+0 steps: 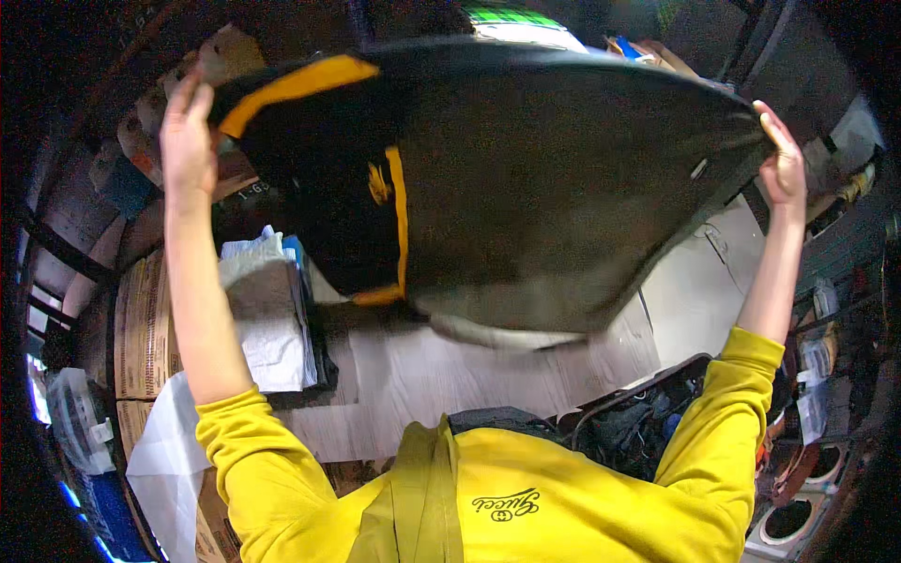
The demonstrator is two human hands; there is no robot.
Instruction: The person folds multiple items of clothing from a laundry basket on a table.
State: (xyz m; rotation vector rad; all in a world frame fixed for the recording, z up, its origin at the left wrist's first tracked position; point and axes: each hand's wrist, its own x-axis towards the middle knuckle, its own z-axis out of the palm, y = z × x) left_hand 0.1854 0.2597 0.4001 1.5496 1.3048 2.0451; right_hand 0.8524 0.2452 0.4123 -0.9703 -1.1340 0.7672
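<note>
A black garment (535,183) with orange bands and a small orange emblem hangs spread in front of me, slightly blurred. My left hand (188,144) grips its upper left edge beside a wide orange band. At the far upper right, my right hand (781,162) pinches the opposite corner, so the cloth stretches between both hands. Its lower edge hangs above a grey wood-grain tabletop (394,380) and hides part of it. Which kind of garment it is, I cannot tell.
Left on the tabletop sits a stack of folded cloth items (274,338). Cardboard boxes (144,324) stand beyond my left arm. A black container (626,422) of dark items is close to my body at right. A pale panel (704,281) lies behind it.
</note>
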